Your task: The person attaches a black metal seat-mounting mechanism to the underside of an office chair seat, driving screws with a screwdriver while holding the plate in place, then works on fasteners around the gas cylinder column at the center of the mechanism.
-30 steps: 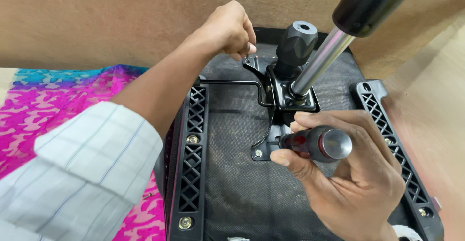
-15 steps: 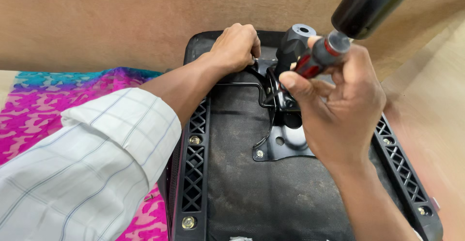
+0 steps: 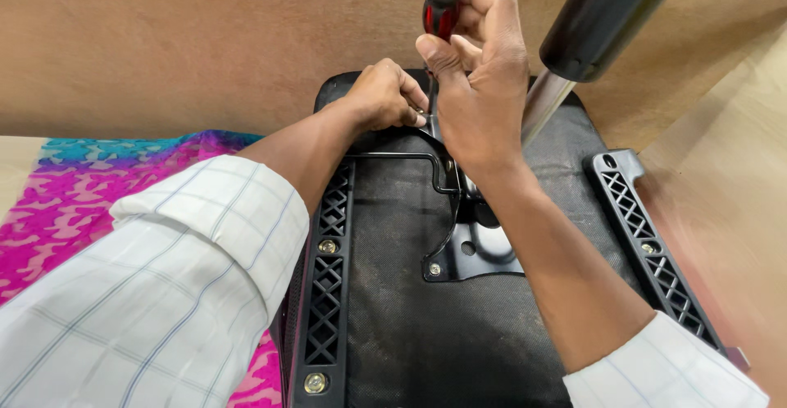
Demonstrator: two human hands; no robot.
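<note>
Underside of an office chair seat [image 3: 426,326], seen from above, lying on a wooden floor [image 3: 721,211] against a brown wall panel [image 3: 164,47]. The right hand [image 3: 479,88] holds a screwdriver [image 3: 441,6] upright by its red-and-black handle, its grip clamped around that handle; the thin shaft runs down toward the far end of the black metal mounting plate [image 3: 484,248] at the middle of the seat. The left hand [image 3: 385,97] rests just beside the shaft at the far end of the plate, its grip pinched together at the fingertips close to the tool tip; whatever lies between the fingers is too small to tell. A bent black lever rod [image 3: 402,158] runs from the plate toward the left edge of the seat. The gas-lift column [image 3: 590,23], with a black upper sleeve and a bright metal lower part, rises from the plate toward the upper right. Two black lattice brackets, left [image 3: 328,293] and right [image 3: 648,236], flank the plate along the seat edges, fixed with brass-coloured bolts. A pink, magenta and teal patterned cloth [image 3: 90,187] lies on the floor left of the seat. Both forearms wear white checked sleeves.
</note>
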